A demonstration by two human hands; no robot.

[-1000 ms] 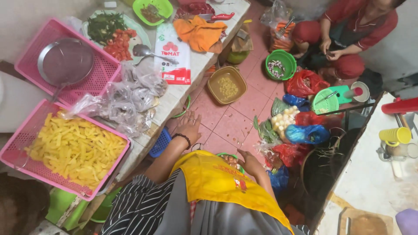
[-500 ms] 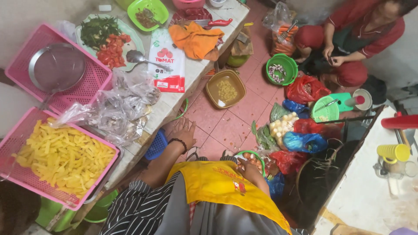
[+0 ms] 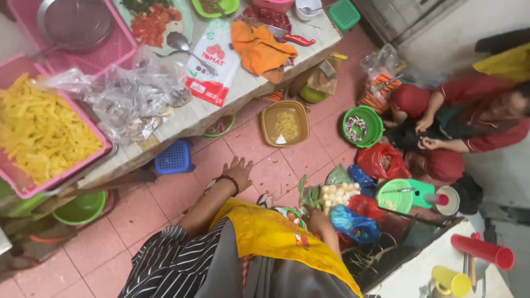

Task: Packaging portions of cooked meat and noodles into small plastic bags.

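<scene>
A: Start at the fingers [image 3: 243, 163] of the left hand [image 3: 238, 173]. What are they doing?

B: They are spread and empty, gripping nothing. They hang just above the pink tiled floor [image 3: 149, 209], fingertips pointing away from the body, toward the table [image 3: 187, 118].

A: What lies nearest them?

B: The blue plastic stool [image 3: 174, 158], just to the left of the hand and half under the table edge. Farther ahead and to the right sits the brown square bowl [image 3: 285, 122] with yellow kernels in it, well apart from the fingertips. A green-rimmed bowl [image 3: 220, 126] peeks out from under the table between the two.

A: And the right hand?

B: The right hand [image 3: 316, 216] is low by the person's knee, mostly hidden behind the yellow apron [image 3: 276, 237]. I cannot tell whether its fingers are curled or loose. It is just beside a small bowl [image 3: 289, 214] and near the pile of pale round bulbs [image 3: 338, 194] on green leaves.

A: Which hand is closer to the stool?

B: The left, clearly. Its arm is stretched forward and down, nearly straight, with a dark bracelet [image 3: 228, 182] at the wrist and a striped sleeve [image 3: 165, 265] at the upper arm.

A: Anyone else nearby?

B: A person in red [image 3: 469, 124] crouches at the right, their own hands close together, beside a green basket [image 3: 362, 126].
</scene>
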